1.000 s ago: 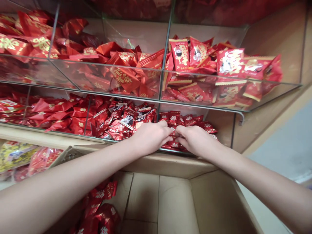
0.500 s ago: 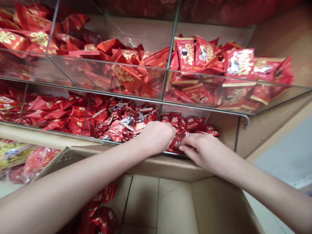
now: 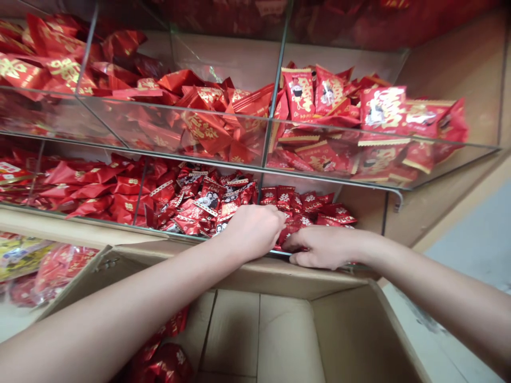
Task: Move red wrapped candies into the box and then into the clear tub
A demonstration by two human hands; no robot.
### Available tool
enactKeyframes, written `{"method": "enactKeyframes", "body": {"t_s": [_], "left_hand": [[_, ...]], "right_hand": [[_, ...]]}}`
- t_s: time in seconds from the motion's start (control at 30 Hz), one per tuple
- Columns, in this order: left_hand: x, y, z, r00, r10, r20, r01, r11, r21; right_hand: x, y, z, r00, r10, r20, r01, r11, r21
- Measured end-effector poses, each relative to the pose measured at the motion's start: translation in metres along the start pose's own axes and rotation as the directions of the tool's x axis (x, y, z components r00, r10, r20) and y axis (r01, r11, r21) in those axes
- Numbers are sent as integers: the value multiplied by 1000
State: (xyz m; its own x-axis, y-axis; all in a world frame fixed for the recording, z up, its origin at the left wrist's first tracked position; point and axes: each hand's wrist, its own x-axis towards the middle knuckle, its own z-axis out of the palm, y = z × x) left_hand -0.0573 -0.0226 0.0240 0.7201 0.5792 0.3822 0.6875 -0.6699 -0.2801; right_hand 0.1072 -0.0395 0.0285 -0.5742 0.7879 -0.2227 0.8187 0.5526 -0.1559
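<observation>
I am looking from the left side first: the lower shelf compartments are holding larger red sachets [image 3: 91, 183], then a compartment of darker red packets with white edges [image 3: 199, 199], and then the right compartment with the small red candy packets [image 3: 315, 205] where both my hands are working. These small packets are lying loose in a low pile behind the clear front wall [image 3: 319, 183] of this compartment.

I am judging that the packets are very light and the foil wrapping is smooth and slippery, so they are sliding over each other easily. They are soft at the crimped ends and a little firm in the middle, not fragile. I think the best hold is to scoop several together from under the pile, or to pinch one at its crimped edge.

My left hand [image 3: 253, 230] is reaching forward from the lower left, palm down, with the fingers curled together into the packets; whether they are clamping any packet I cannot tell, because the back of the hand is hiding them. My right hand [image 3: 325, 247] is coming from the right, lying low and flat at the front edge of the compartment, fingers together and pointing left, touching the packets near my left hand.

Below my arms an open cardboard box [image 3: 279, 330] is standing, with some red packets in its left corner [image 3: 163, 356].
</observation>
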Motion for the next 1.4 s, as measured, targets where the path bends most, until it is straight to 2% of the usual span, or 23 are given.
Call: {"method": "enactKeyframes", "body": {"t_s": [0.1, 0.27, 0.53, 0.63, 0.73, 0.8, 0.87, 0.97, 1.17, 1.4], "left_hand": [[-1, -1, 3, 999, 9, -41, -9, 1000, 4], [-3, -1, 5, 998, -2, -59, 1, 1000, -21], [-2, 0, 4, 998, -5, -55, 3, 1000, -28], [-2, 1, 3, 998, -14, -54, 13, 1000, -23], [-1, 2, 1, 999, -28, -29, 28, 999, -16], [-1, 2, 0, 999, -29, -14, 29, 1000, -11], [-1, 2, 0, 1000, -25, -15, 25, 1000, -5], [-1, 1, 1, 999, -24, -25, 24, 1000, 0], [-2, 0, 4, 998, -29, -55, 30, 1000, 3], [-1, 1, 3, 998, -38, -44, 39, 999, 15]], "right_hand": [[-3, 5, 1, 998, -48, 46, 45, 998, 53], [-6, 4, 3, 995, -97, 16, 96, 994, 55], [-8, 4, 3, 996, -94, -8, 94, 991, 97], [-8, 2, 0, 999, -37, 1, 36, 989, 141], [-4, -6, -5, 991, 68, 113, -86, 982, 168], [0, -11, -10, 963, 134, 236, -175, 971, 161], [5, -14, -15, 935, 160, 318, -213, 967, 140], [7, -11, -18, 934, 107, 340, -165, 976, 145], [-1, 8, -9, 967, -48, 248, -21, 963, 270], [0, 17, -3, 967, -68, 247, -35, 921, 388]]}}
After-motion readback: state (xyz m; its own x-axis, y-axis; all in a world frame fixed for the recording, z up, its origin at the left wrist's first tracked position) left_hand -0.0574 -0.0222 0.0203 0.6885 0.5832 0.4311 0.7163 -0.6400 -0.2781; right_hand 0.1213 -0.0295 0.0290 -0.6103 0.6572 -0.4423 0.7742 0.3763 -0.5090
